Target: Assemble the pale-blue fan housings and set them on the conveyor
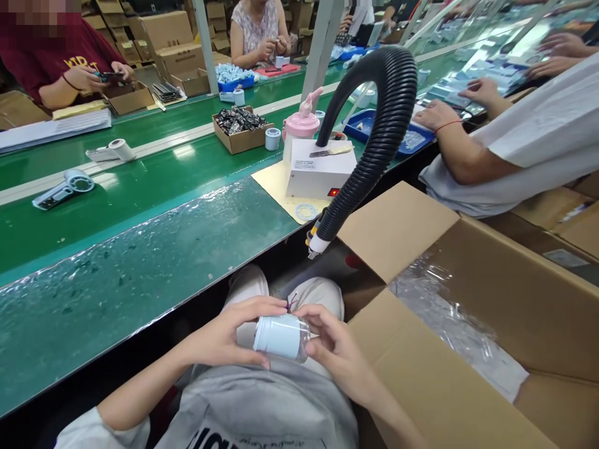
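Observation:
Above my lap, a light-blue cylindrical housing (pixel 278 337) lies on its side between my two hands. My left hand (pixel 229 330) curves round its left end, thumb below and fingers over the top. At the other end is a clear plastic cover (pixel 305 343), which the fingers and thumb of my right hand (pixel 334 349) grip. Thin dark wires (pixel 292 302) show just above the housing; their attachment is hidden. Beyond my hands hangs the metal tip (pixel 317 248) of a black corrugated hose (pixel 393 112), apart from the housing.
An open cardboard box (pixel 421 349) with clear plastic pieces (pixel 458 324) stands at my right. On the bench edge (pixel 140 280) sits a white machine (pixel 322 165). The green conveyor (pixel 173 168) carries fan-like parts (pixel 77 184) and a small box of black parts (pixel 241 121). Co-workers sit nearby.

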`<state>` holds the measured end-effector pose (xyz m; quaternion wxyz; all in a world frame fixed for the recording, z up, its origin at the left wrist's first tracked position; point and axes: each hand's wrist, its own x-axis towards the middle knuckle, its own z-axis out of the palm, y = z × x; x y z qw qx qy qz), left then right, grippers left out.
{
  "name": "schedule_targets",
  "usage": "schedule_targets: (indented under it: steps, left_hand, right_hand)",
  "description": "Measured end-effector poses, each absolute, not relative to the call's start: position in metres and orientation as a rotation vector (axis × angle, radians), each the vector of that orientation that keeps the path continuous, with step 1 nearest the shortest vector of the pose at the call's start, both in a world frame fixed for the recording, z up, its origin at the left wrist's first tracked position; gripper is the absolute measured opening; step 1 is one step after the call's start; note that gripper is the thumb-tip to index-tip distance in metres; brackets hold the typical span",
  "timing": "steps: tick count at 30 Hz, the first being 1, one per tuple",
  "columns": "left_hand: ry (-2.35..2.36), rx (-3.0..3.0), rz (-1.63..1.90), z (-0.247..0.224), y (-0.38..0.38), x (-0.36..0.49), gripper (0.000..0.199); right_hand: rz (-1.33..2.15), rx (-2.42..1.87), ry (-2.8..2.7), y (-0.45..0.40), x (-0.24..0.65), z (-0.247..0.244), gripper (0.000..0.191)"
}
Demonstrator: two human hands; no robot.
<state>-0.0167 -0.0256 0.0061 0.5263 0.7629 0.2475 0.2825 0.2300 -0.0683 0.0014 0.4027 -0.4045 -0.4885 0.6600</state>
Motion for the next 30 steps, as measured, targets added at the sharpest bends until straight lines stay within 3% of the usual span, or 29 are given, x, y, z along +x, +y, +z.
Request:
schedule_targets:
  steps: [30]
  left_hand:
    - [0.542, 1.785, 0.717, 0.007, -0.034, -0.023, 0.079]
  right_hand:
    - [2.444, -1.023, -0.541, -0.071, 0.205, -0.018, 0.081]
